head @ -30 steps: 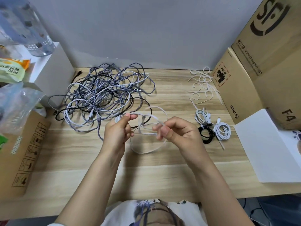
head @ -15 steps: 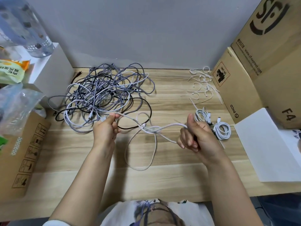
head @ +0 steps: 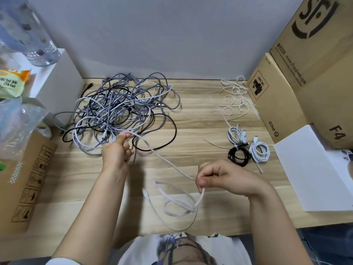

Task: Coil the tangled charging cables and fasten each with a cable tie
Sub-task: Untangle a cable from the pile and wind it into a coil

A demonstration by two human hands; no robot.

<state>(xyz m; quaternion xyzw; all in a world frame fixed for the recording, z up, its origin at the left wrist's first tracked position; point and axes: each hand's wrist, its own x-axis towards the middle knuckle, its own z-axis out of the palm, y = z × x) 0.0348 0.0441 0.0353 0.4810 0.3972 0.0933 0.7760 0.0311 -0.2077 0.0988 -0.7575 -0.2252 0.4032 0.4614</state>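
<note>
Left hand pinches white cable near tangle; right hand grips same cable, loops dangling below.

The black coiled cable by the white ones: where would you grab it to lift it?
Judging by its pose, take the black coiled cable from above, at the upper rim where a small white tie bunches the loops. It lies flat on the table, and pinching there should keep the coil together.

Bright even indoor light, soft shadows under forearms, wide-angle edge bending, motion-blurred white cable
</note>
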